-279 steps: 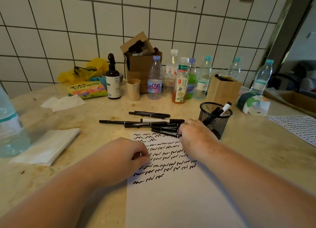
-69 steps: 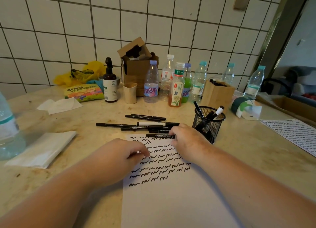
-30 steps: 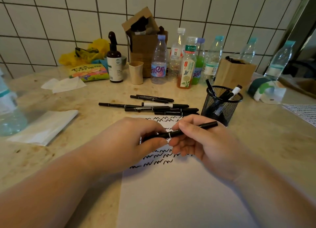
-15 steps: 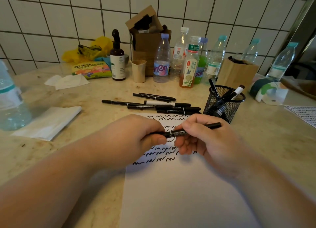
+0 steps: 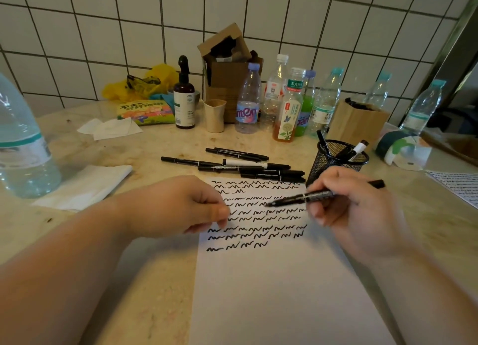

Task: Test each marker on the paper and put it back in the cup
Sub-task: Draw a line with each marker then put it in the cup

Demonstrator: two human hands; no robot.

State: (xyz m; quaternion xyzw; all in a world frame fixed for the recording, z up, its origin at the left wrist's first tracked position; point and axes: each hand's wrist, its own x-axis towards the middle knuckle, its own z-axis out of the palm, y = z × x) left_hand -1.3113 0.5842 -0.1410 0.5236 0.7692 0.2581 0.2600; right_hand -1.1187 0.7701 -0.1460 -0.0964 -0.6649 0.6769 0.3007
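Standing beside the paper [image 5: 271,280], the black mesh cup [image 5: 336,161] holds a few markers. The right hand [image 5: 354,210] pinches a slim black marker [image 5: 318,196], uncapped tip over the squiggle rows. The left hand [image 5: 181,205] is curled, seemingly around the cap.

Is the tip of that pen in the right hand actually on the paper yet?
Cannot tell. In the head view the marker held by the right hand has its tip over the squiggles on the paper, but blur hides any gap.
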